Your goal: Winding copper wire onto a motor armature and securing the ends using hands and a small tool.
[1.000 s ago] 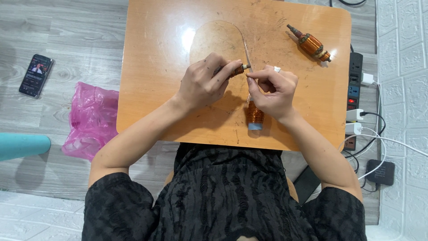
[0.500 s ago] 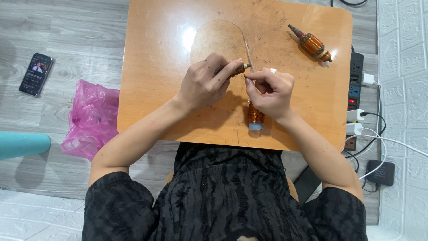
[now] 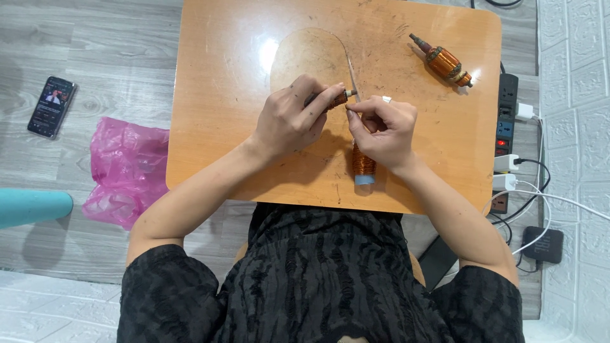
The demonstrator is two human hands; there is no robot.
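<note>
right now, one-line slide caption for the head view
Left hand and right hand work thin wire above a copper wire spool on an orange wooden table.

Copper-wound rod (image 3: 337,100), spool (image 3: 363,164) on table

Phone (image 3: 51,107), pink bag (image 3: 126,168), perhaps chargers (image 3: 510,162).

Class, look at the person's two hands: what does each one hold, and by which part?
The left hand grips a small copper-wound piece by its dark end. The right hand pinches thin wire near its lower end.
</note>
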